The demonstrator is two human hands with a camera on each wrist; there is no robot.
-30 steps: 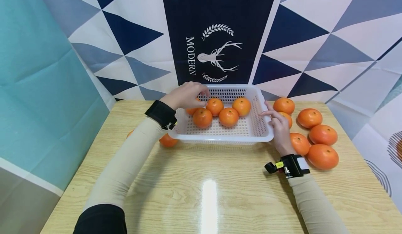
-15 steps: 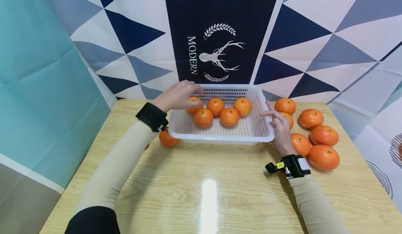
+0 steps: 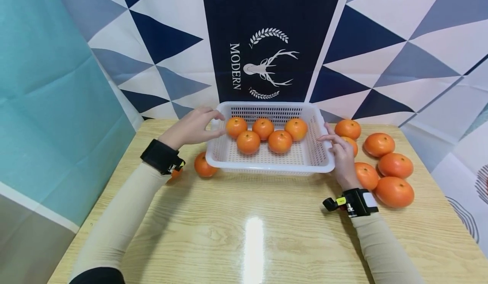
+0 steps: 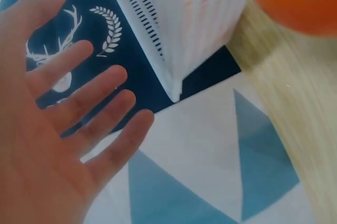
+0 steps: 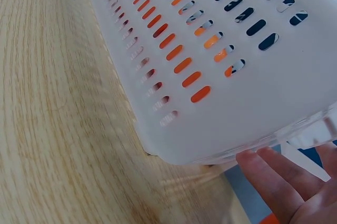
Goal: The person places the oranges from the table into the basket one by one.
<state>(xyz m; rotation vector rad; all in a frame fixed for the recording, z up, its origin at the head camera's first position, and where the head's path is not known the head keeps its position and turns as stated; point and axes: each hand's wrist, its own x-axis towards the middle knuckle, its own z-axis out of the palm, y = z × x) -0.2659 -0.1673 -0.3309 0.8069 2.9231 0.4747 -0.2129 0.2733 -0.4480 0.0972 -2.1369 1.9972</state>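
Observation:
A white slotted plastic basket [image 3: 267,167] stands near the back of the table with several oranges [image 3: 280,142] inside. My left hand [image 3: 194,127] is just beyond the basket's left end, raised, with its fingers spread and nothing in them; the left wrist view shows the bare palm and straight fingers. At the right end, my right hand [image 3: 342,161] rests against the basket's rim with loosely extended fingers. In the right wrist view the fingertips [image 5: 246,156] touch the rim from outside. A single orange [image 3: 205,165] lies by the basket's front left corner.
Another orange [image 3: 175,175], partly hidden by the left wristband, lies on the wooden table [image 3: 213,233]. Several more oranges [image 3: 395,191] are grouped right of the basket, close to my right hand and wrist. A patterned cloth [image 3: 160,34] hangs directly behind the table.
My left hand has pulled away from over the orange at the basket's left end, moving left and out past the rim. That orange stays in the basket. The right hand keeps its place.

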